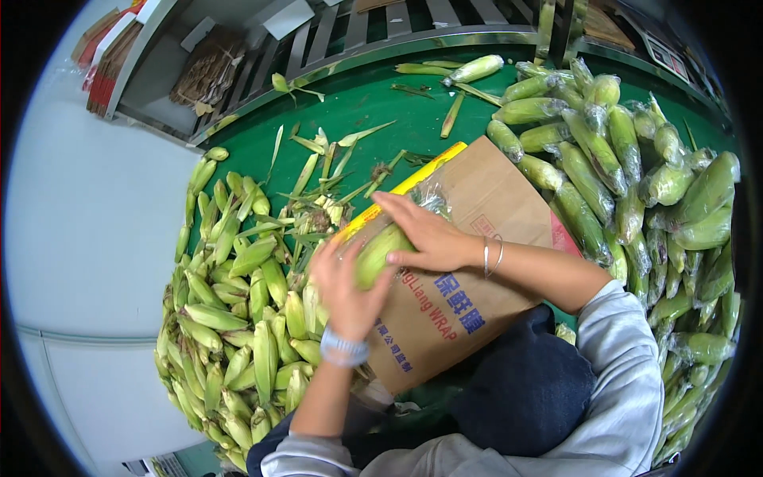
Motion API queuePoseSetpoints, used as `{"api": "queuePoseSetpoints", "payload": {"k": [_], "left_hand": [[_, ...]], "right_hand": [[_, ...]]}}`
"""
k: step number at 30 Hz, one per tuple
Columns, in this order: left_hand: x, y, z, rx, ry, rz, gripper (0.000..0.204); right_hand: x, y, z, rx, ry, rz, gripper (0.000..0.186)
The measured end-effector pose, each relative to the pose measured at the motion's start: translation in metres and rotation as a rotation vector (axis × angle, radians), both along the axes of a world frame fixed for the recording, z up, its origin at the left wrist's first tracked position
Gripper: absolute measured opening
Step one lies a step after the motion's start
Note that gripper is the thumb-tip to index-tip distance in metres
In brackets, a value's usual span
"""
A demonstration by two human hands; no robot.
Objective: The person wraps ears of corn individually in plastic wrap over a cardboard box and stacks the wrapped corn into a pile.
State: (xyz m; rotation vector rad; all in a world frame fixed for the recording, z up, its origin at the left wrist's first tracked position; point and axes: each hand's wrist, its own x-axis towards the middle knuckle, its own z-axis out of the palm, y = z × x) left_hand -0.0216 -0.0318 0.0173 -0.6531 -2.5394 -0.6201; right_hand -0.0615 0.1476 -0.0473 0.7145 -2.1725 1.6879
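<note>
Pale-green husk, loose stock: pile of unwrapped corn (214,316), at your far left, heaped on the green tabletop (358,107). Ears firm at core, by judgement; leaves dry, likely to slide on one another.

Left hand (347,286), yours: at the ear's near left side, forearm rising from the lower edge, wrist in a pale blue band (344,348). Fingers spread and slightly curved; motion blur, so you cannot tell whether they grip or merely brush the husk.

Ear of corn (380,256), one: between your two hands, above the brown carton (445,314), tilted with its upper end toward the right. Handling, by judgement: modest weight, stiff along its length, outer leaves giving a little; husk smooth enough to twist under a light touch. Best hold: around the thick middle, thumb opposite fingers; tips offer less.

Right hand (429,237), yours: holding the ear from the right, thumb laid across it, fingers extended over its far side; forearm comes in from the right.

Heap of film-wrapped corn (592,151), far right: shiny, probably slicker to grasp than bare husk.
</note>
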Motion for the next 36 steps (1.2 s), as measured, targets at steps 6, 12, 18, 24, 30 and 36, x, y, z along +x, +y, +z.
{"api": "queuePoseSetpoints", "payload": {"k": [6, 12, 18, 24, 30, 36], "left_hand": [[0.040, -0.055, -0.059, -0.221, -0.117, 0.346, 0.065], [0.023, -0.096, -0.080, -0.371, -0.097, 0.318, 0.024], [0.043, -0.085, -0.060, -0.394, -0.220, 0.050, 0.012], [0.054, -0.080, -0.042, 1.537, -1.070, -0.042, 0.016], [0.087, -0.061, -0.042, 2.273, -0.995, 0.461, 0.014], [0.165, -0.084, 0.009, 1.799, -1.088, -0.053, 0.016]], "right_hand": [[-0.006, -0.016, 0.041, 0.976, 0.166, 0.119, 0.084], [-0.020, 0.000, 0.025, 0.901, -0.044, 0.066, 0.065], [-0.005, 0.019, 0.028, 0.925, -0.033, 0.007, 0.063], [0.003, 0.019, 0.024, 0.935, 0.148, -0.043, 0.062], [0.020, 0.034, 0.030, 0.928, 0.135, -0.039, 0.061], [0.103, 0.043, 0.053, 0.928, 0.031, 0.392, 0.064]]}}
